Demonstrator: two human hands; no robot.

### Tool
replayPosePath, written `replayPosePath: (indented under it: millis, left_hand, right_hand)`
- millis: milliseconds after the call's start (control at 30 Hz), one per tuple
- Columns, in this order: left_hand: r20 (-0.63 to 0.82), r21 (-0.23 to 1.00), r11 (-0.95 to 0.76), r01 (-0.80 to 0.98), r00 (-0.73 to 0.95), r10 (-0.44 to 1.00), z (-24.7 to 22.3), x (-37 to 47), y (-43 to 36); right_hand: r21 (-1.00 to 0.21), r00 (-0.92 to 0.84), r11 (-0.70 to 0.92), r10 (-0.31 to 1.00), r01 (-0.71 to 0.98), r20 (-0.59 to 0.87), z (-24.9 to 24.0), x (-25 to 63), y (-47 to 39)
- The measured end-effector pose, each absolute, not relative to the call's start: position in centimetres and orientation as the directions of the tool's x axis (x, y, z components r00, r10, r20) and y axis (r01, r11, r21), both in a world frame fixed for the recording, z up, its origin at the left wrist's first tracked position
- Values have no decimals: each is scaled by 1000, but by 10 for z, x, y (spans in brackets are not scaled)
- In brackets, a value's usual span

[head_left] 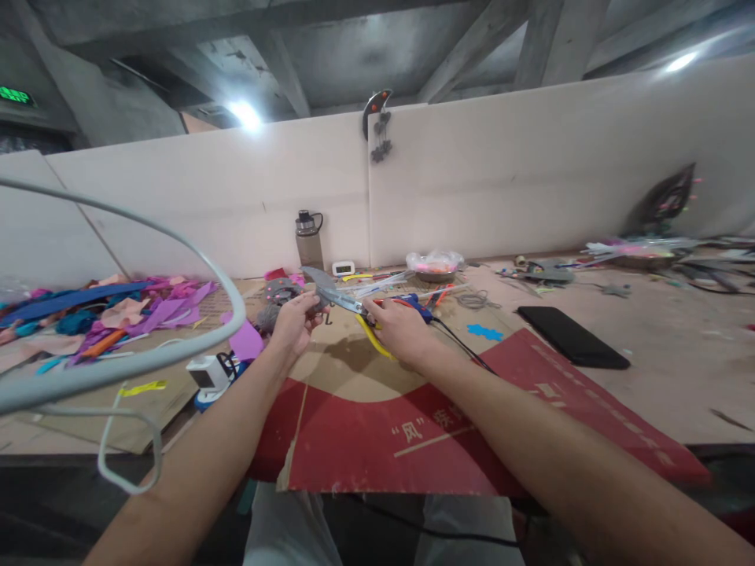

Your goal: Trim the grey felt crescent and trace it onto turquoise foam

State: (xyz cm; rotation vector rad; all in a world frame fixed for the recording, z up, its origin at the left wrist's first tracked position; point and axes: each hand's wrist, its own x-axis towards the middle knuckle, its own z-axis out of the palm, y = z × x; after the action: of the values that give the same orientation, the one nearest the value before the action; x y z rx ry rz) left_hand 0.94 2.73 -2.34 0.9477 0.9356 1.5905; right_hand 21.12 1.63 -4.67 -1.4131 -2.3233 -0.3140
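My right hand (399, 328) is closed around a pair of scissors (348, 301). Their metal blades point left, and a yellow handle loop shows below my fingers. Between the blades and my left hand (298, 321) is a grey, felt-like piece (319, 278), its curved tip rising up and left. My left fingers pinch this piece near the blades. Grey yarn (270, 316) and a grey shape with pink dots (281, 291) lie just behind my left hand. Right behind my right hand is a blue tool (420, 308) with a black cord, partly hidden.
A red and brown cardboard sheet (366, 440) lies under my hands. Coloured felt scraps (141, 314) and a white charger (206, 373) are on the left, where a pale tube (227, 291) arcs close. A black phone (572, 336), blue cutout (484, 332) and bottle (309, 244) stand or lie around.
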Motion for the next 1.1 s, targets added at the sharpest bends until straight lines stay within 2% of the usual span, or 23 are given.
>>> replayPosePath:
  millis: [333,400,600,833,933,1033,1100]
  left_hand:
    - [88,921,-141,-363,-157,984,-21,8,26]
    - [74,925,-128,-358,-161,984,-21,8,27]
    - [72,933,-120,-340,-150,986,-25,4,30]
    - [101,946,-136,-293,-131,986,-27,3,30]
    - [114,959,-132,-252,-85,990,-27,3,30]
    - [140,964,-130,-233,23,990,-28,6,28]
    - [157,970,-135,-204,94,983,-28,9,26]
  right_hand:
    - [0,-383,422,824,907,418,-41,209,9]
    - [-55,-372,432,828,900,420,-44,210,10]
    - [-348,-261,438,853,829,453,-51,213,17]
    - [-493,-209,479,837,726,506,-52,215,23]
    - [-665,-175,492,857,562,485,-56,214,26]
    - [-830,-113,505,863,237,493,-59,212,29]
    - [-869,-82,494,867,2,492,-58,209,30]
